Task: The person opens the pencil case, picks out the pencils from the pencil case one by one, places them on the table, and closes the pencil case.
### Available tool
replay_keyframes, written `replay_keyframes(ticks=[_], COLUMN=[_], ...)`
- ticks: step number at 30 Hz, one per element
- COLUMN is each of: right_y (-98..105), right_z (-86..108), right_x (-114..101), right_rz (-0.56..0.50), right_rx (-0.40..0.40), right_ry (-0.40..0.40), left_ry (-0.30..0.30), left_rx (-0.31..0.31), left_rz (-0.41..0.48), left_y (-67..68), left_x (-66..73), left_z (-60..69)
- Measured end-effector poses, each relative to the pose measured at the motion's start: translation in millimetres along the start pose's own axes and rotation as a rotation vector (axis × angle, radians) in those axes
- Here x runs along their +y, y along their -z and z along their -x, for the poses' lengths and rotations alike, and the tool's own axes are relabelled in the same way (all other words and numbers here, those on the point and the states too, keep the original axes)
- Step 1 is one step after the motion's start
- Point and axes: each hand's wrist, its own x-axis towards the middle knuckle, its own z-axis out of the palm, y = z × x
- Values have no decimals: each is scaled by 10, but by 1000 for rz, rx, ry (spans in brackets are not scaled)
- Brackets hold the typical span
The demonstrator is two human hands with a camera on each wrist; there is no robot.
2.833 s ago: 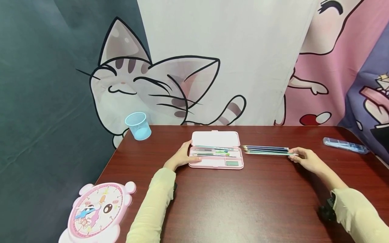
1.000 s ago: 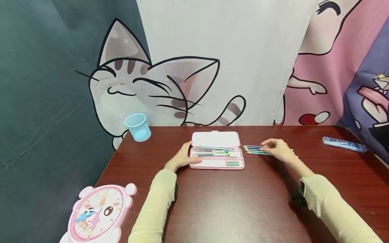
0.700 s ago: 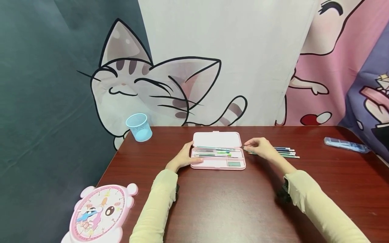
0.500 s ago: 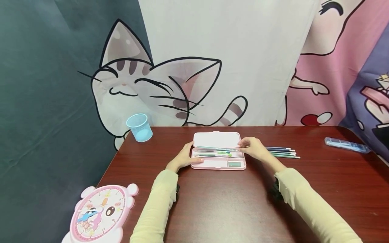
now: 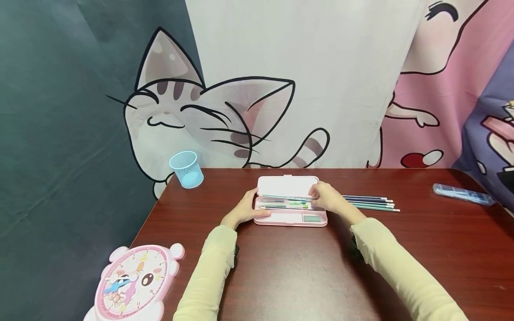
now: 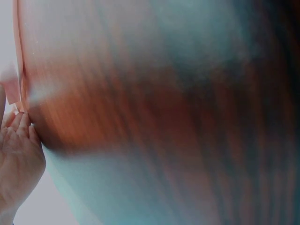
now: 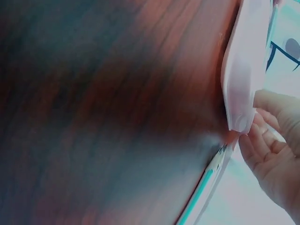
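Presently open on the counter [image 5: 281, 267], lid [image 5: 287, 184] folded back: pink pencil case [image 5: 283, 218], with pens [image 5: 285, 204] inside. Left grip [image 5: 242, 210]: clamped round the left end, thumb over the front part. Right grip [image 5: 328, 197]: fingers bent at the right end, near the lid; cannot tell whether clamped on anything. Treat as light, stiff, probably smooth plastic; expect sliding if pushed from 1 side only. Hold by the 2 short ends. Take loose pencils [image 5: 371, 203], just beside the right end, by mid-shaft; avoid stressing likely fragile points.
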Motion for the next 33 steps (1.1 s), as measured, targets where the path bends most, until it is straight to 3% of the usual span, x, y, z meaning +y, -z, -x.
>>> replay_keyframes(ticks=[8, 17, 20, 25, 29, 33], right_y=[51, 45, 47, 44, 69, 129], right_z=[5, -47, -29, 31, 83, 137], right_x=[-44, -61, -13, 106, 154, 181], right_rz=[252, 350, 267, -11, -162, -256], right_rx=[-40, -91, -47, 68, 129, 142], right_ry=[145, 137, 146, 124, 49, -41], left_ry=[9, -11, -2, -1, -3, 3], left_rx=[0, 6, 3, 1, 4, 5], left_rz=[-12, -12, -14, -11, -3, -1], left_y=[-8, -1, -4, -9, -7, 0], left_x=[-6, 19, 24, 25, 29, 37], left_z=[-6, 19, 6, -7, 4, 25])
